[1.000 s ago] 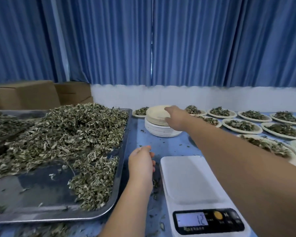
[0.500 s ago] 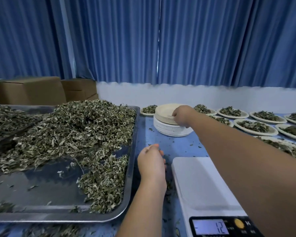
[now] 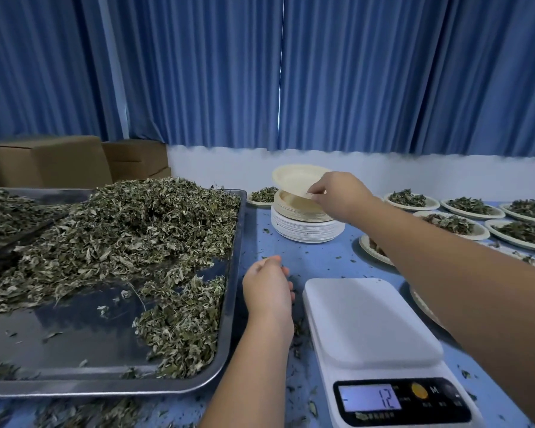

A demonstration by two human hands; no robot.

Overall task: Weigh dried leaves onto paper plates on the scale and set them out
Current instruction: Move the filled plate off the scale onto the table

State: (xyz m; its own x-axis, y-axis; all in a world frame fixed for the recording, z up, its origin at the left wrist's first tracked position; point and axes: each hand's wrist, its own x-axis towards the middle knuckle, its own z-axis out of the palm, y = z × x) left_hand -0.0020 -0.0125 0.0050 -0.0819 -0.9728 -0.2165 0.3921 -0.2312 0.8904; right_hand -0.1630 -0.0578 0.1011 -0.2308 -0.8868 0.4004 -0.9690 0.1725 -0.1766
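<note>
R hand (image 3: 340, 196) pinches the near rim of a plate (image 3: 294, 177) w/ curled fingers, holding it tilted just above the stack (image 3: 306, 227) beyond the scale (image 3: 368, 319). L hand (image 3: 267, 288) rests just left of the scale in the narrow gap to the tray (image 3: 235, 273) edge, fingers loosely curled, idle. Leaves (image 3: 121, 227) heaped further left. An open strip of tabletop (image 3: 306, 261) runs btw scale & stack. Filled plates (image 3: 473, 206) crowd right of the scale.
</note>
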